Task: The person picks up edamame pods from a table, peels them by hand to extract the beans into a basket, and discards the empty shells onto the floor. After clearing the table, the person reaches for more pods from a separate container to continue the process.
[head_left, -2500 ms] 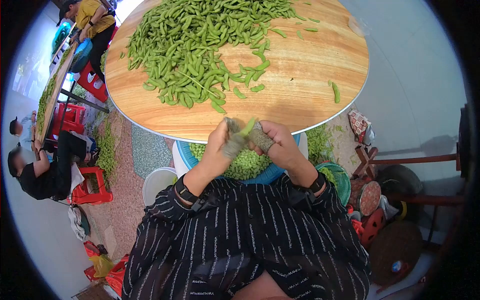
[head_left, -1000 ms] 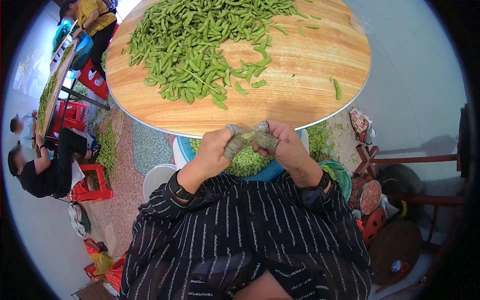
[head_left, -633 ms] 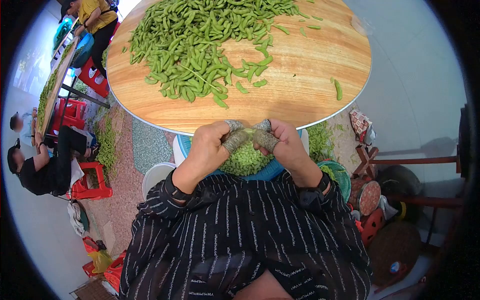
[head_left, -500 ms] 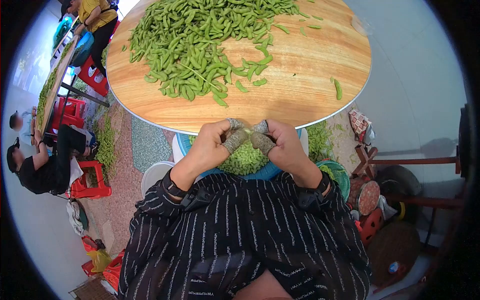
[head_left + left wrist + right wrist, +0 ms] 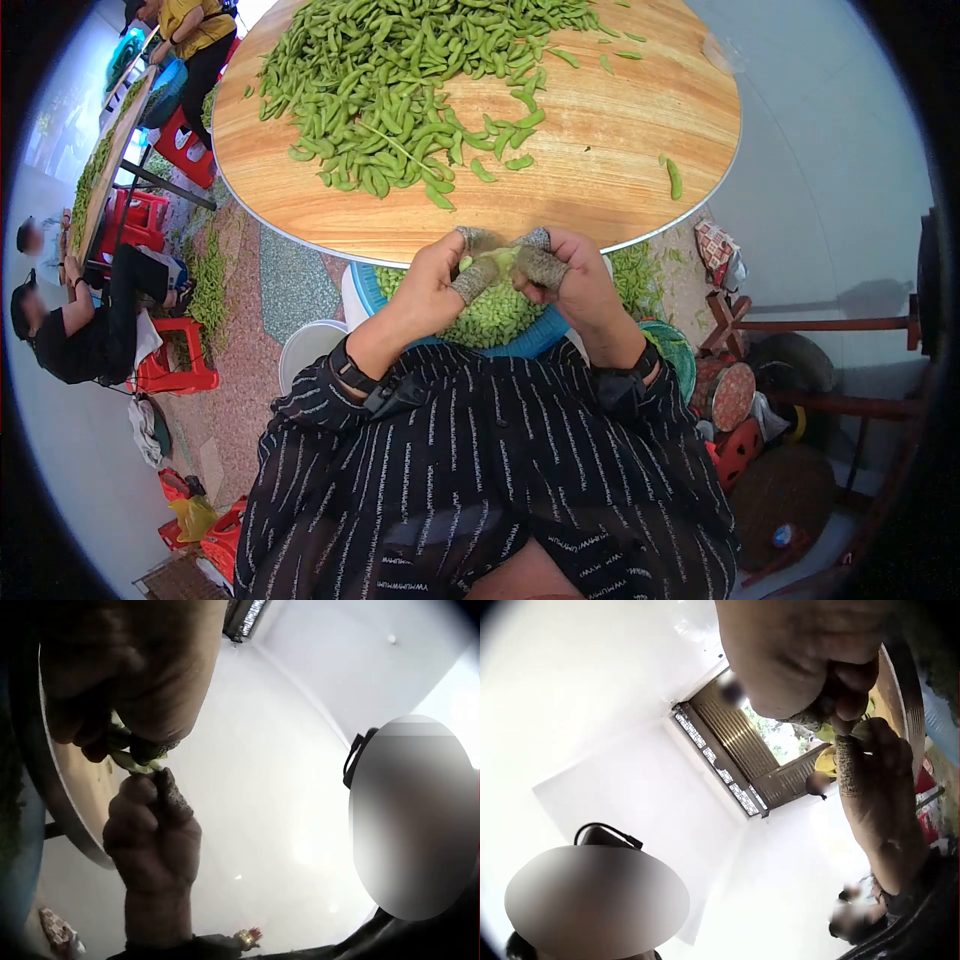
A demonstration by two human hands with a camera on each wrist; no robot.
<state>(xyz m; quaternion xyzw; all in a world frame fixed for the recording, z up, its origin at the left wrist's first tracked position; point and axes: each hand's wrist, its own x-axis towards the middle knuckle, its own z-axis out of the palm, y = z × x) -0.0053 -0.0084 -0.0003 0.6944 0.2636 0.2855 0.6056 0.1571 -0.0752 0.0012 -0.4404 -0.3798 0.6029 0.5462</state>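
The left grip (image 5: 430, 281) and the right grip (image 5: 578, 277) meet at the near edge of the round wood-grain tabletop (image 5: 620, 130). Both grips are closed, pinching a light green pod (image 5: 133, 762) between thumb and fingers. The pod sits in the gap between the two hands and is partly hidden by them; its exact condition cannot be told. Gray finger wraps (image 5: 546, 268) cover the thumb and forefinger of each hand.

Directly below the hands stands a blue basin (image 5: 366, 289), partly under the tabletop edge. It contains a mass of shelled beans (image 5: 495, 320).

The pile of pods (image 5: 380, 95) covers the far and left portions of the tabletop. Several pods lie loose along its right margin. A single stray pod (image 5: 674, 180) lies well apart from the pile, near the right edge.

On the floor, a white bucket (image 5: 305, 348) stands left of the basin, and a green basket (image 5: 680, 372) stands to its right. Farther left, a person in black (image 5: 85, 335) sits beside a second tabletop (image 5: 118, 150) bearing more pods; a person in yellow (image 5: 195, 35) is at its far end. A red stool (image 5: 205, 378) stands in the foreground of that area.
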